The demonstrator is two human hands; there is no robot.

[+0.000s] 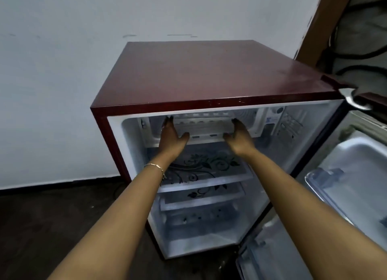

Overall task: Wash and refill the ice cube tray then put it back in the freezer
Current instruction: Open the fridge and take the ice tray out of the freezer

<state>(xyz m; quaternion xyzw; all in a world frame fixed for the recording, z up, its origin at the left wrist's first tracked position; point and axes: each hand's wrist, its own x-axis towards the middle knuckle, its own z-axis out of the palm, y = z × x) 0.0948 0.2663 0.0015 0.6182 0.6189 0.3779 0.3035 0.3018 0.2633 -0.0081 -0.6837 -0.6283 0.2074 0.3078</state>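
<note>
So there's a small maroon fridge (pixel 188 74) standing against a white wall (pixel 62 70), with its door (pixel 345 175) swung open to the right. Both arms reach forward into the freezer compartment (pixel 247 117) at the top of the cabinet.

The white ice cube tray (pixel 204 125) sits in the mouth of that compartment, lying flat with its long side facing us, and you can see rows of cube pockets along it. Whether there's water in them is too blurry to call.

The left hand (pixel 172 134) has the tray's left end, fingers stretched along the side and thumb hooked under the near edge. The right hand (pixel 238 136) does the same thing on the right end, so the tray is pinched between the two palms. There's a thin gold bracelet (pixel 156 167) on the left wrist.

Below the freezer is a glass shelf (pixel 209 170) with a dark floral pattern, then another shelf under it, both looking bare. The floor (pixel 52 217) on the left is dark.
</note>
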